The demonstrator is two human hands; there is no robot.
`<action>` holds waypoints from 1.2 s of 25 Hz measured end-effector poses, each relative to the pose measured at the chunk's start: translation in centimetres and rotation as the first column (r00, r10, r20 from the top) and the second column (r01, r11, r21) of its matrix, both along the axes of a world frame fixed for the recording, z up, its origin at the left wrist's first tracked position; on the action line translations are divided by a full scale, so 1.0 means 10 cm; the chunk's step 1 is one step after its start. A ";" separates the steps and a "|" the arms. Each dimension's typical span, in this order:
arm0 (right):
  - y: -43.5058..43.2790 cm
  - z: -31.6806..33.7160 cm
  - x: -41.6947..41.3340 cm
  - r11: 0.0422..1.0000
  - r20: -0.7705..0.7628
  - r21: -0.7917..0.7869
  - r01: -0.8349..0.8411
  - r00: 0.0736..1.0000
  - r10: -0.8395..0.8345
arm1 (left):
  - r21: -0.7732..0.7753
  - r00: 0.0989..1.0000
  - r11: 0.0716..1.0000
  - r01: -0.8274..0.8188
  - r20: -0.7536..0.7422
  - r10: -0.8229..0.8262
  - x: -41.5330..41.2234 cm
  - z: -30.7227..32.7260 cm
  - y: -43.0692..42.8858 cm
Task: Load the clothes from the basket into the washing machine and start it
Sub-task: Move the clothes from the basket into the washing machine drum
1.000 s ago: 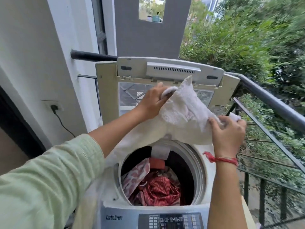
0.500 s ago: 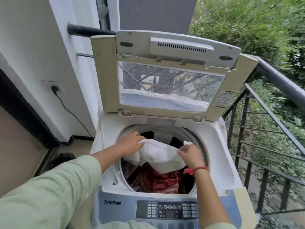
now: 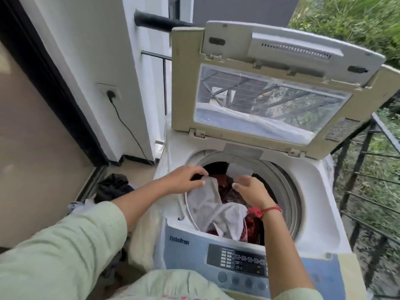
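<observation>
In the washing machine [image 3: 313, 191], left hand [image 3: 184, 179] pinches white cloth [image 3: 207, 204] beside relaxed right hand [image 3: 252, 191].

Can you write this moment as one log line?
step: loading | left hand: pinches white cloth at drum rim | right hand: empty, over drum | drum: red clothes inside | lid: up

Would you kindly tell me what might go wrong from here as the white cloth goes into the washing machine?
1. The white cloth lies on red clothes in the drum, so red dye may bleed onto it in the wash.
2. It sits bunched high at the left side of the drum rim, with the left hand at its edge. Unless it is pushed down, it may snag when the open lid closes.
</observation>
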State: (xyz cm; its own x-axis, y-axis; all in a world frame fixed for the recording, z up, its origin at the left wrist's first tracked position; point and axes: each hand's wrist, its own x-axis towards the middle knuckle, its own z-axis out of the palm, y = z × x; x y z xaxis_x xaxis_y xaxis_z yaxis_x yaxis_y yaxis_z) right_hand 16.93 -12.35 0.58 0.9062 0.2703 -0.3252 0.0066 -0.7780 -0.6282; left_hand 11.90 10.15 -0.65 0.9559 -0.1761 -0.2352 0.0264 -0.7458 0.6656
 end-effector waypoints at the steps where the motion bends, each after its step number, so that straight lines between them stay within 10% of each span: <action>1: 0.18 0.11 -0.05 0.994 0.055 0.108 -0.007 0.998 0.001 | -0.059 0.983 0.991 -0.116 0.136 0.124 -0.11 0.10 0.14; 4: 0.86 0.37 -0.31 0.920 0.154 0.372 -0.128 0.985 0.075 | -0.209 0.756 0.855 -0.474 0.402 0.517 -0.57 0.20 0.78; 8: 1.89 0.38 -0.76 0.827 0.138 0.425 -0.367 0.930 0.342 | -0.206 0.518 0.605 -0.769 0.355 0.779 -1.32 -0.07 1.66; 14: 3.38 -0.34 -1.03 0.837 -0.011 0.209 -0.506 0.854 0.520 | -0.018 0.467 0.469 -0.883 0.076 0.881 -1.99 -1.07 2.61; 21: 4.15 -2.21 -1.48 0.990 -0.426 -0.063 -0.122 0.901 0.084 | 0.205 0.530 0.630 -0.749 -0.386 0.755 -2.35 -2.51 3.25; 26: 3.98 -3.56 -1.92 0.868 -0.624 -0.377 0.324 0.604 -0.496 | 0.289 0.492 0.724 -0.626 -0.574 0.655 -2.64 -3.68 3.27; 30: 4.02 -4.07 -2.15 0.843 -0.822 -0.454 0.289 0.229 -0.521 | 0.223 0.531 0.761 -0.610 -0.597 0.601 -2.74 -4.32 3.00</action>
